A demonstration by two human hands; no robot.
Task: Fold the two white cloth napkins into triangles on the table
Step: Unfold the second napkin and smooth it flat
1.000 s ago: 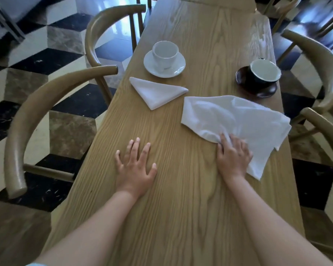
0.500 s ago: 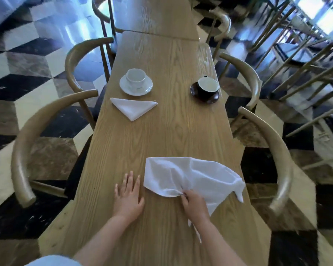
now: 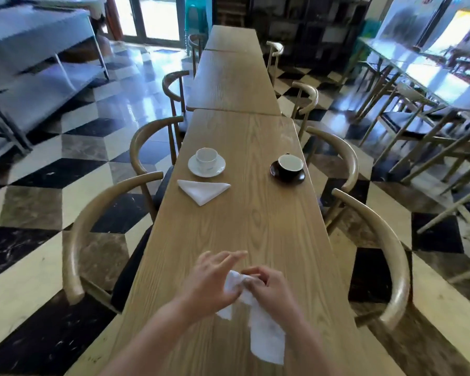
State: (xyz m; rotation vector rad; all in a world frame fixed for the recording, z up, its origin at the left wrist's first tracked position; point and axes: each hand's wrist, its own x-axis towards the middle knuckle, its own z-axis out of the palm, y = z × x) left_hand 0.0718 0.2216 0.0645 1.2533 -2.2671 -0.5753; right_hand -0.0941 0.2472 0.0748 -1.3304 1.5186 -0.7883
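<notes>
One white napkin (image 3: 203,190) lies folded into a triangle on the wooden table (image 3: 255,229), just in front of the white cup. The second white napkin (image 3: 266,337) is lifted off the table and hangs bunched and unfolded below my hands. My right hand (image 3: 272,290) pinches its upper part. My left hand (image 3: 213,280) touches the cloth's top with its fingers spread; whether it grips the cloth is unclear.
A white cup on a saucer (image 3: 206,161) and a black cup on a black saucer (image 3: 288,168) stand mid-table. Curved wooden chairs (image 3: 92,226) line both sides. More tables (image 3: 228,82) continue ahead, metal shelving at left.
The second napkin was pulled across the table toward me and lifted off it, now bunched between both hands. My left hand left the tabletop and came to the cloth. The view tilted up.
</notes>
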